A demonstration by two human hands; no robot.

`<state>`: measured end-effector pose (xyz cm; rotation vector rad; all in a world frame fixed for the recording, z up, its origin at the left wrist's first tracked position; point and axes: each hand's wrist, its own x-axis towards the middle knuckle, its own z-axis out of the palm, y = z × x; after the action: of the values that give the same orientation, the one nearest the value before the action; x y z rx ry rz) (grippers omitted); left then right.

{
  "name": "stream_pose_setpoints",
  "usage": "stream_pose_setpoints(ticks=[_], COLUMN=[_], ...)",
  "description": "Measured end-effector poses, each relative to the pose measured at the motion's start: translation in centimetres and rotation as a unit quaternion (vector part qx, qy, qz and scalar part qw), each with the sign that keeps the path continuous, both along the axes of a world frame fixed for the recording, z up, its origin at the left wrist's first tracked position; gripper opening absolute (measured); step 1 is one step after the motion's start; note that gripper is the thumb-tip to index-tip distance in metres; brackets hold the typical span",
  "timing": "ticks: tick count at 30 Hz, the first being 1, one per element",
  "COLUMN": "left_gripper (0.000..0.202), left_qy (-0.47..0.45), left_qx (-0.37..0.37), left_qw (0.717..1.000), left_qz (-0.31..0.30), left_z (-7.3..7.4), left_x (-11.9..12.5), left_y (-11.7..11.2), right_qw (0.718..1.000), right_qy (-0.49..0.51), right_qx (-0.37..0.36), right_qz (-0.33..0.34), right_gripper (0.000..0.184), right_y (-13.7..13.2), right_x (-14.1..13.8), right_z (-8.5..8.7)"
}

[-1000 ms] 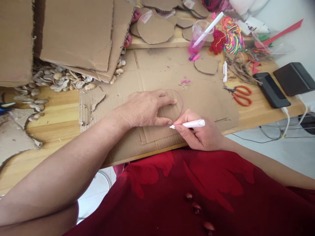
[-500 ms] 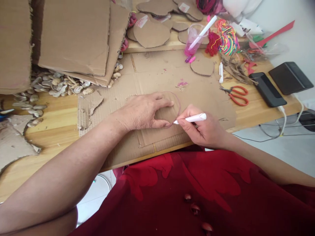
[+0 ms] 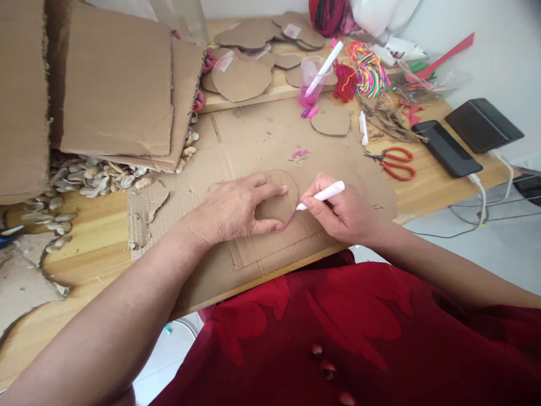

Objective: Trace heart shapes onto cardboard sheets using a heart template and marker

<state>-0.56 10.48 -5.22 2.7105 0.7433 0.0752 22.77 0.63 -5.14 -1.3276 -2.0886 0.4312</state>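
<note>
The fingers of your right hand [image 3: 340,211] are closed around a white marker [image 3: 327,193], thumb and forefinger pinching it low, just above its tip, with the upper end slanting up to the right. The tip sits at a purple line [image 3: 298,192] on a cardboard sheet [image 3: 270,247]. Your left hand [image 3: 236,207] lies palm down on that sheet, gripping nothing, its thumb and forefinger spread wide. The line curves past both fingertips, so the gap between them falls inside the curve; your hand hides its left part.

Beneath the sheet is a larger cardboard mat [image 3: 249,129] on the desk [image 3: 91,251]. Beyond your hands are pink scraps [image 3: 300,154], then a rounded cutout [image 3: 332,121]. To your right lie orange-handled scissors [image 3: 383,157] and, farther off, a black phone [image 3: 448,149]. Peanut shells [image 3: 91,175] are heaped at your left.
</note>
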Motion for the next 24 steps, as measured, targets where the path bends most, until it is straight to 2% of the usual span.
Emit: stream_pose_setpoints(ticks=[5, 10, 14, 19, 21, 24], left_gripper=[0.068, 0.067, 0.068, 0.070, 0.070, 0.069], left_qy=[0.004, 0.021, 0.011, 0.004, 0.009, 0.014], left_qx=[0.011, -0.004, -0.010, -0.007, -0.004, -0.003], left_qw=[1.000, 1.000, 1.000, 1.000, 1.000, 1.000], left_qz=[-0.012, -0.010, -0.009, -0.010, -0.006, -0.003], left_z=[0.1, 0.5, 0.4, 0.3, 0.4, 0.4], left_x=[-0.1, -0.1, 0.0, 0.0, 0.0, 0.0], left_y=[0.1, 0.1, 0.0, 0.0, -0.1, -0.1], right_qw=[0.998, 0.998, 0.999, 0.998, 0.998, 1.000], right_qy=[-0.030, -0.040, -0.030, 0.032, 0.039, 0.026], right_qx=[0.009, 0.018, -0.002, -0.038, -0.031, -0.005], right_qz=[-0.054, -0.054, -0.040, 0.031, 0.029, -0.009], right_gripper=[0.019, 0.018, 0.015, 0.019, 0.019, 0.018], right_y=[1.7, 2.5, 1.3, -0.8, -0.6, 0.3], right_x=[1.3, 1.8, 1.0, -0.4, -0.2, 0.5], right_z=[-0.3, -0.5, 0.1, 0.4, 0.2, 0.0])
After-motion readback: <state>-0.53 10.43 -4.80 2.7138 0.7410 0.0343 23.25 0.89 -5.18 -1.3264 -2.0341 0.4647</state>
